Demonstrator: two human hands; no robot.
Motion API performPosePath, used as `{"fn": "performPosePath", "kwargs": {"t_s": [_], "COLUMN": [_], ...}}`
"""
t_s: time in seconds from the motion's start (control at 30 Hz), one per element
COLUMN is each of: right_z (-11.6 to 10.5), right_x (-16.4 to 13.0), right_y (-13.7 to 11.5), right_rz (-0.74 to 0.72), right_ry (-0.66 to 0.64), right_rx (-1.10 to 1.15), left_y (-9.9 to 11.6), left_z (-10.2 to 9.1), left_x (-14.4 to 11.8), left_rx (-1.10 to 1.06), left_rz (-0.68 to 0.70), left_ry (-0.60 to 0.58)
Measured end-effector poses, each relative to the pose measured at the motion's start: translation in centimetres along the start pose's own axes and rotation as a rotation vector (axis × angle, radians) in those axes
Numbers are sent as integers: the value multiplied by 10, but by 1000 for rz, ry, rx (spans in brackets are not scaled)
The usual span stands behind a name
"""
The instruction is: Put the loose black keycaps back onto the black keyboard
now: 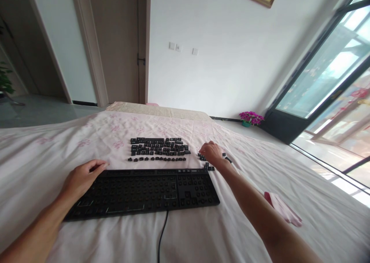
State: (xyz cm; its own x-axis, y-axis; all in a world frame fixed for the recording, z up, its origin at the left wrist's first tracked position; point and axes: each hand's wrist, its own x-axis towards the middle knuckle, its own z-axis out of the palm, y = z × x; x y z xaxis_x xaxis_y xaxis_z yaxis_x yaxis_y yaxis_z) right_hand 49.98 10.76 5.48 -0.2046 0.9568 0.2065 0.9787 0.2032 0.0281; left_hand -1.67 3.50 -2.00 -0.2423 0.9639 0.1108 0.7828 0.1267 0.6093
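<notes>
The left hand [82, 177] rests flat on the upper left corner of the stripped keyboard [144, 191] on the bed [43, 155], its grip open; the right hand [212, 154] reaches into the small cluster of loose keycaps [208, 166] beyond the keyboard's right end; whether its grip has closed on one I cannot tell; picking a single cap cleanly, I judge, calls for fingertips only, so the sorted rows of keycaps [158, 149] stay undisturbed; no lettering is readable.
</notes>
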Motion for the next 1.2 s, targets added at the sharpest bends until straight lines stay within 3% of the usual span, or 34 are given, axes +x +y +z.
{"fn": "performPosePath", "kwargs": {"t_s": [0.43,0.87,1.0,1.07,1.2], "right_z": [6,-11,-26,-32,-36], "right_x": [21,21,-1,-22,-66], "right_y": [2,-12,-32,-49,-86], "right_rz": [-39,3,-31,-116,-267], "right_ry": [-97,-150,-41,51,94], "right_rx": [-57,-62,37,158,267], "left_y": [0,4,-1,-3,-4], "left_z": [1,-1,2,3,4], "left_x": [-1,-3,0,1,2], "left_rx": [-14,-15,-16,-22,-26], "left_rz": [-10,-1,8,8,16], "left_ry": [0,31,45,49,52]}}
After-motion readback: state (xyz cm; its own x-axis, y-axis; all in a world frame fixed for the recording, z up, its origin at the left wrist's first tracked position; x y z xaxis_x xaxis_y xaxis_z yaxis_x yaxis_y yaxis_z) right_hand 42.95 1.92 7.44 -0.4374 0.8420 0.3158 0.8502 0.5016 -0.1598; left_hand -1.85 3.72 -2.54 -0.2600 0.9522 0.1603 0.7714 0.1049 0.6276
